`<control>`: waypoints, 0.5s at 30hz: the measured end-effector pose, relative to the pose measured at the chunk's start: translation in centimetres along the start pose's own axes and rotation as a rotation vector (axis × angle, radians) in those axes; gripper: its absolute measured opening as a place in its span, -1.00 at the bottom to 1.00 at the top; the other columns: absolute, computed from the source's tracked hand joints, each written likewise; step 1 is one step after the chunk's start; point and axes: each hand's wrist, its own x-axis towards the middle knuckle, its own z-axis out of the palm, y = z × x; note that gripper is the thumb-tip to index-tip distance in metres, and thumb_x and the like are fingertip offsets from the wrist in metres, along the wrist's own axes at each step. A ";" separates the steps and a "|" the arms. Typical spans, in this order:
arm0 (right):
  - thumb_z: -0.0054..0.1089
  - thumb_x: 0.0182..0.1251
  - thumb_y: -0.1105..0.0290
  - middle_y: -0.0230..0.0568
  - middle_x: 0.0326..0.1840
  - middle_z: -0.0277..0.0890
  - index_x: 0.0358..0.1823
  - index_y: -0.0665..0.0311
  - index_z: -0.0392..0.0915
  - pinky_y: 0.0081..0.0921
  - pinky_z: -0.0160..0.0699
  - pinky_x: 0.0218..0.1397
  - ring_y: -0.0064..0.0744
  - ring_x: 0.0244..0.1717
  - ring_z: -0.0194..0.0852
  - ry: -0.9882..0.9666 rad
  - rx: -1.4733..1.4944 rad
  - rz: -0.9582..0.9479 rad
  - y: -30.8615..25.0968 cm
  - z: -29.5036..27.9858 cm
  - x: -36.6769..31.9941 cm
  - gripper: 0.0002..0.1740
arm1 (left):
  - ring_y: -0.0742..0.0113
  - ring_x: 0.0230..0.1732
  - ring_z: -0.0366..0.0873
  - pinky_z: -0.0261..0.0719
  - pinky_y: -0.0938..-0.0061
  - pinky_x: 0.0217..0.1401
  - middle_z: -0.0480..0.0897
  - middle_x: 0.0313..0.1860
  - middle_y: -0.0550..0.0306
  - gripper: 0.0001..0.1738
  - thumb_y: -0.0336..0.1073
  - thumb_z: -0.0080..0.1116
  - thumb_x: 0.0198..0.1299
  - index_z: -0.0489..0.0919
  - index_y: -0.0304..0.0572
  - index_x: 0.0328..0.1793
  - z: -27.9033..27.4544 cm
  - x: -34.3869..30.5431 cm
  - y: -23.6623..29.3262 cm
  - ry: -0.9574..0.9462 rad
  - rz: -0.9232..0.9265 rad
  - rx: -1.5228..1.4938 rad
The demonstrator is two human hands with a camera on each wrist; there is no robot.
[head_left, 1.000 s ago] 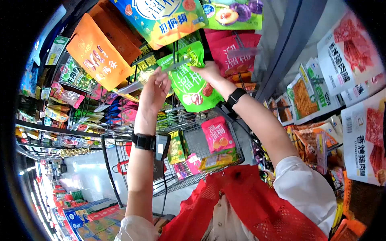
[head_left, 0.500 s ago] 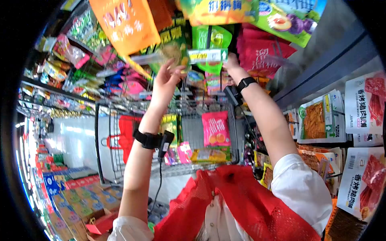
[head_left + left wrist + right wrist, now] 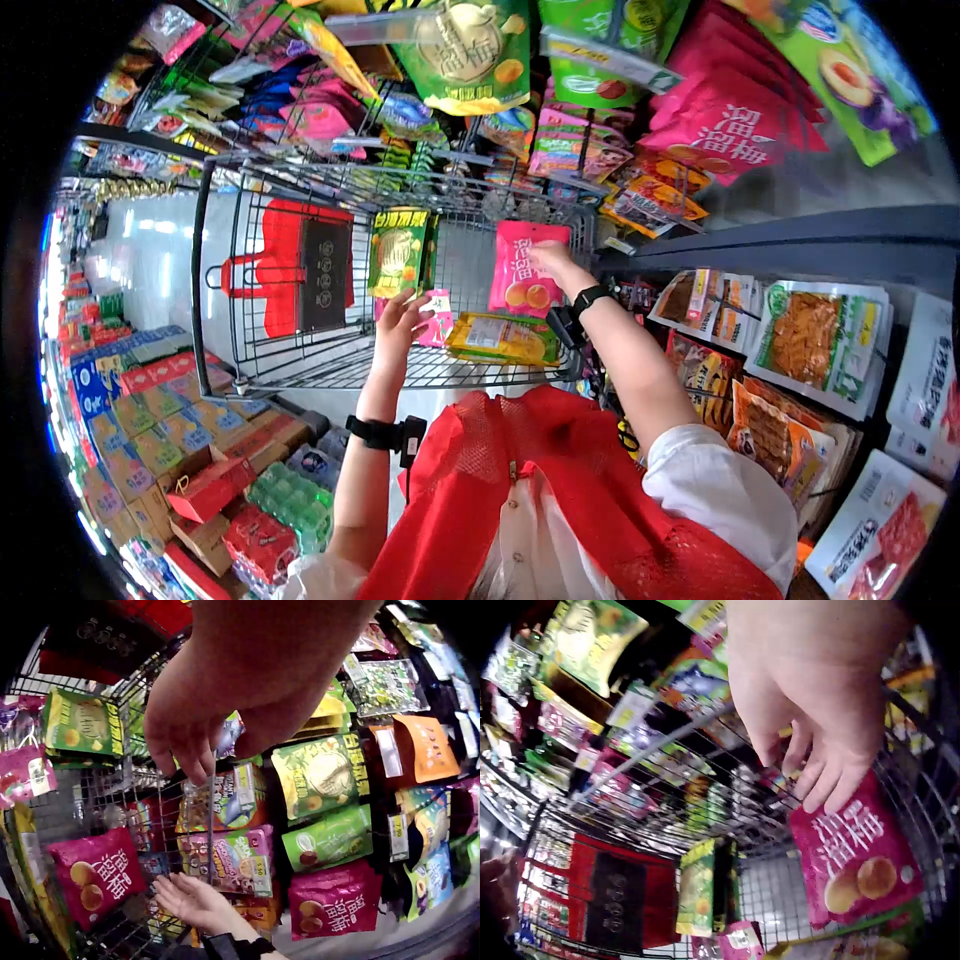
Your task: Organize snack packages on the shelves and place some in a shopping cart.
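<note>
The right hand (image 3: 552,262) hovers over a pink bag (image 3: 520,293) lying in the wire cart (image 3: 300,372). From the left wrist view, this hand (image 3: 193,901) has extended fingers, apart from the bag (image 3: 97,876). In the right wrist view the hand (image 3: 810,712) overlaps the bag's upper edge (image 3: 859,874); contact cannot be told there. The left hand (image 3: 398,330) holds nothing, fingers loosely spread, above small pink packs (image 3: 436,318) and near a green-yellow bag (image 3: 402,250). Its fingers hang down in the left wrist view (image 3: 232,690).
A red bag (image 3: 280,290) stands at the cart's left. Hanging snack bags, including a green one (image 3: 600,45) and pink ones (image 3: 725,120), line the rack beyond. Packaged meat (image 3: 815,335) hangs at right. Cartons (image 3: 165,430) are stacked at lower left.
Both hands have come down from the hanging bags to the cart. The right hand has let go of the green bag, which hangs on the rack. The view has tilted down.
</note>
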 end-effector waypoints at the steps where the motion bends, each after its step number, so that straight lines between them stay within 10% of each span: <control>1: 0.11 -0.03 0.27 -0.25 -0.44 0.54 -0.39 0.33 0.50 -0.41 0.42 -0.48 -0.33 -0.40 0.53 0.103 -0.131 0.013 4.2 0.1 2.5 -0.74 | 0.41 -0.08 0.46 0.40 0.57 -0.08 0.48 -0.03 0.15 -0.59 -0.26 -0.07 0.21 0.25 -0.19 0.17 -0.2 -0.6 -0.8 0.023 -0.002 -0.023; 7: 0.02 0.02 0.06 0.01 -0.05 0.44 -0.09 0.25 0.46 -0.26 0.44 -0.17 -0.17 -0.03 0.42 0.313 -0.236 0.431 13.2 2.0 2.4 -0.51 | 0.37 -0.06 0.46 0.39 0.56 -0.06 0.48 -0.01 0.16 -0.59 -0.26 -0.13 0.22 0.26 -0.17 0.19 -4.4 -4.0 -4.6 0.196 -0.071 -0.001; 10: 0.01 0.04 0.01 -0.04 0.03 0.40 -0.09 0.23 0.47 -0.29 0.43 -0.11 -0.18 0.02 0.39 0.259 -0.502 0.252 22.5 1.4 7.6 -0.50 | 0.37 -0.05 0.46 0.38 0.56 -0.05 0.47 0.00 0.13 -0.60 -0.26 -0.12 0.22 0.27 -0.18 0.18 -6.1 -5.6 -5.5 0.272 -0.131 0.011; 15: 0.42 -0.25 0.19 -0.11 -0.31 0.55 -0.29 0.37 0.52 -0.44 0.45 -0.24 -0.35 -0.32 0.52 0.518 -0.219 0.188 21.2 0.4 8.5 -0.50 | 0.37 -0.06 0.47 0.37 0.53 -0.03 0.48 0.00 0.10 -0.60 -0.25 -0.11 0.21 0.29 -0.20 0.17 -8.1 -5.6 -8.0 0.402 -0.186 0.013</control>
